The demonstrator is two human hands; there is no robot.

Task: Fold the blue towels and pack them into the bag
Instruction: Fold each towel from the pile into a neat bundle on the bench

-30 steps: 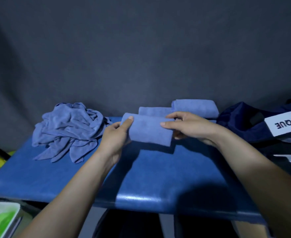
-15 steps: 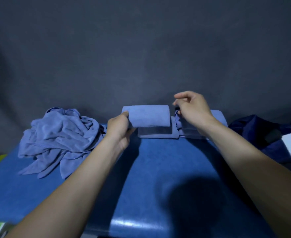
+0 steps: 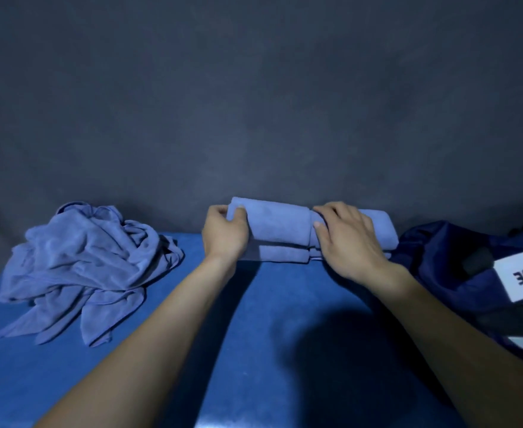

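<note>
A folded blue towel [image 3: 277,222] lies on top of another folded towel [image 3: 280,254] at the back of the blue table [image 3: 269,350]. My left hand [image 3: 224,234] grips its left end, thumb on top. My right hand [image 3: 345,239] rests over the seam between this towel and a second folded stack [image 3: 380,227] to the right, fingers spread. A heap of unfolded blue towels [image 3: 84,261] lies at the left. The dark navy bag [image 3: 458,264] with a white label sits at the right edge.
A dark grey wall rises directly behind the table's back edge. The white label [image 3: 521,278] on the bag reads upside down. Bare blue tabletop stretches between the heap and the bag, in front of the stacks.
The folded towel, held above the stack half a second ago, now lies on the lower folded towel. My right hand came down from the air onto the stacks.
</note>
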